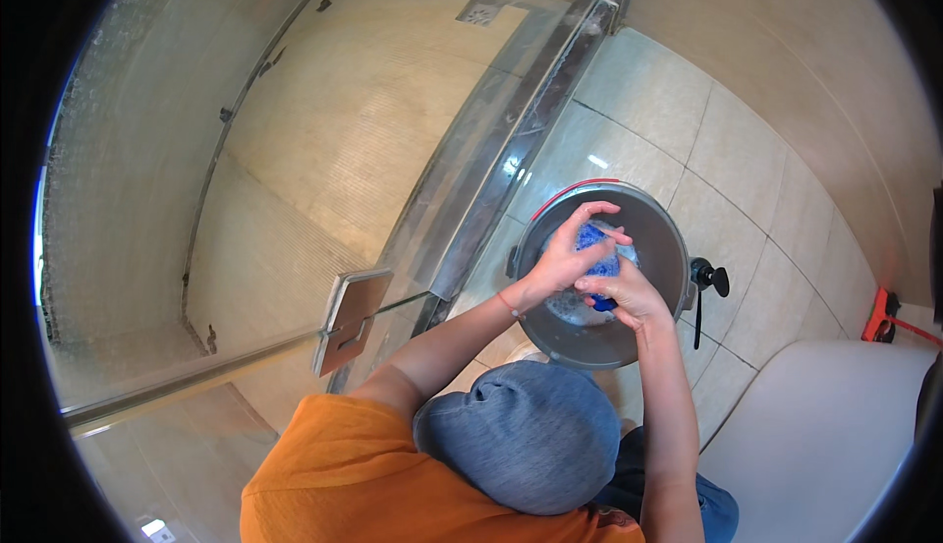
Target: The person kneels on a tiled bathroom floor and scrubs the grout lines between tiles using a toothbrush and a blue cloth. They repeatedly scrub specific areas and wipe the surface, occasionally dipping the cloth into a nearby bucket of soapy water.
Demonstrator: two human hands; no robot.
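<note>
Over a grey bucket [678,238] with a red handle, both my hands come together around a wet blue sponge-like pad [601,266] with white suds on it. My left hand [568,260], a thin red band at its wrist, curls its fingers over the pad's upper left side. From the lower right, my right hand [634,295] grips the pad's lower end, thumb and fingers bent around it. Foamy water [575,309] shows in the bucket below my hands. Part of the pad is hidden behind my fingers.
Left of the bucket runs a dark shower threshold [511,150], with a glass-door hinge [352,322] near my left arm. A drain [478,14] lies in the shower's far corner. A black-handled object [709,278] stands beside the bucket; a red tool [881,315] and white fixture [815,435] are right.
</note>
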